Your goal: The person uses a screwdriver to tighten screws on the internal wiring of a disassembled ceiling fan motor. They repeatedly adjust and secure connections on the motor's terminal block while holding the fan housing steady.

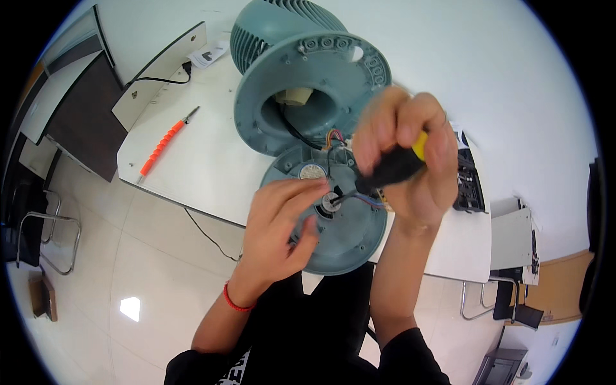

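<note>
Looking down on a white table [443, 253], smooth-topped and dark-edged; standing on its far part, a grey-green plastic housing [314, 64], ribbed drum behind a broad round flange, tipped to show its hollow underside, with a cream part [296, 96] inside the opening; just in front, joined by coloured wires [333, 138], a shallow round base [350, 240] of like plastic, reaching past the table's near edge, holding a perforated pale disc [313, 172] and a smaller round fitting [331, 202] with dark cable; at right, a black case [471, 186] with moulded recesses, contents too small to make out; above the base, right hand [436, 170] clenched round a black-and-yellow tool handle [398, 167], blurred; over the base's left side, left hand [279, 224], thumb and fingers parted, contact impossible to tell; left on the table, an orange tool [160, 151], spirally ridged, metal-tipped; beyond, a printed sheet [208, 56], too small to read; low in view, white block lettering [237, 369] on black clothing, partly cut off; at left wrist, a red beaded bracelet [237, 301].
</note>
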The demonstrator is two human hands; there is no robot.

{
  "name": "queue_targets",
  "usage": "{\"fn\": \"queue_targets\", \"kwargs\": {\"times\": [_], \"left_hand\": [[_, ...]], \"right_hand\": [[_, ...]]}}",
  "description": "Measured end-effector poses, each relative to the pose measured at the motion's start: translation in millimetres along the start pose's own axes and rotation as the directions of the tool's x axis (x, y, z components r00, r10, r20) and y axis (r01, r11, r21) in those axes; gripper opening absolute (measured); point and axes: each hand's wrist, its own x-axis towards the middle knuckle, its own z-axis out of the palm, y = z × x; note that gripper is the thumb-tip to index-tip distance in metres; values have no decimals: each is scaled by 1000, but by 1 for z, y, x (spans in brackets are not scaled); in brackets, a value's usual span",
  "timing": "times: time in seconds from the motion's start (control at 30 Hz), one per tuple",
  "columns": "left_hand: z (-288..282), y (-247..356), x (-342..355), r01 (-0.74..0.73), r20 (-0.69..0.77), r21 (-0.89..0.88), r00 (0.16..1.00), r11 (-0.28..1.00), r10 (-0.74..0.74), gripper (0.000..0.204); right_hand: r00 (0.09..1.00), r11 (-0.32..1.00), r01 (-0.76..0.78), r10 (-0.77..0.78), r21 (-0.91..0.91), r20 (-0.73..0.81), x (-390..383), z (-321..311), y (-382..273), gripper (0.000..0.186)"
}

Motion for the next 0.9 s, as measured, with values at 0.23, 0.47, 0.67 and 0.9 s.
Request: {"fn": "queue_targets", "kwargs": {"times": [0.23,0.47,0.67,0.9], "left_hand": [[10,3,55,278,396,-235,903,931,-170,22],[17,-3,61,178,337,-200,936,964,-103,12],[18,3,61,235,323,-167,931,958,-172,11],[28,10,60,337,300,-249,918,908,-259,12]], "right_hand": [[980,941,37,-100,-336,-173,4,-13,-12,21],[949,708,138,-294,-693,-111,-7,-17,-22,22],[957,708,27,-222,-706,-186,-15,-14,-34,38],[972,629,178,-233,-757,35,-18,-26,-38,39]]}}
